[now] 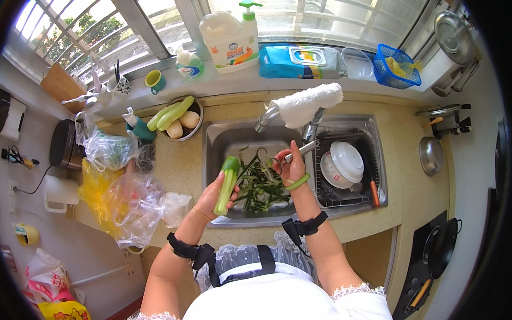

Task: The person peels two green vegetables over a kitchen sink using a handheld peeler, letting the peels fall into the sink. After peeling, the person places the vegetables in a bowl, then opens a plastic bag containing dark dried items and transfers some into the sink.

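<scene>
In my left hand (pixel 215 197) is a partly peeled green gourd or cucumber (pixel 227 182), its far end dark green with skin and its near part pale. My right hand (pixel 296 163) grips a metal-handled peeler (pixel 303 150), with peel hanging near its head; the blade itself is hard to make out. A strip of green peel (pixel 298 182) lies across my right wrist. Both hands are over the left basin of a steel sink (pixel 223 135). Dark green peelings (pixel 259 194) are heaped on the basin floor, between and below the hands.
A faucet (pixel 263 119) wrapped in a white towel (pixel 310 105) reaches over the sink. The right basin holds a rack with lidded bowls (pixel 344 163) and an orange-handled tool (pixel 373 193). Left stand a bowl (pixel 199 130) of peeled vegetables and plastic bags (pixel 136 202). A pan (pixel 443 249) sits right.
</scene>
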